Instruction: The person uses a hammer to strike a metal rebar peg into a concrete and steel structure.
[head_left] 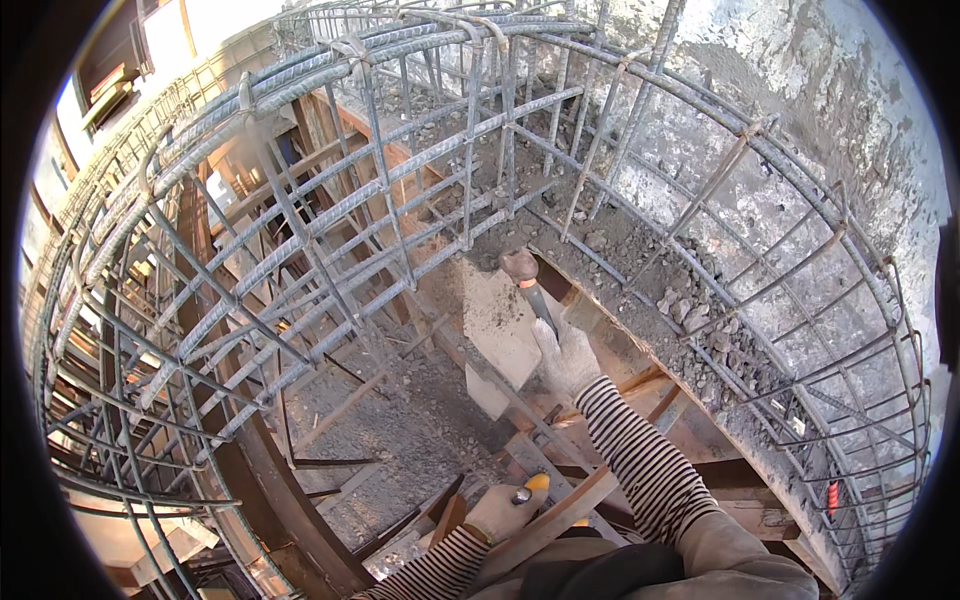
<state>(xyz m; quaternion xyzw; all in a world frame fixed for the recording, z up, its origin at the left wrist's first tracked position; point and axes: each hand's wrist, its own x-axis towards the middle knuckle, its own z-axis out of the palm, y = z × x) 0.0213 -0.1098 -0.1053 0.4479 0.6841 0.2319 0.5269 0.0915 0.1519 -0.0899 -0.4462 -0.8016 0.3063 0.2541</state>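
My right hand [568, 358], in a white glove, is closed around the dark handle of a hammer [520, 268]. Its brown, rounded head points away from me, over a pale flat board [495, 320] dusted with dirt. Nearer to me, my left hand [500, 512], also gloved, is closed on a small yellow thing with a round silver part [521, 495]; its kind is unclear. A wooden batten [565, 520] slants up just right of this hand. Striped sleeves cover both forearms.
A curved cage of steel rebar [370, 190] surrounds the work area on the left, back and right. Behind it on the right rises a rough concrete wall [800, 120]. Rubble [690, 305] lies along its foot. Timber formwork [640, 395] and open gaps lie below my right arm.
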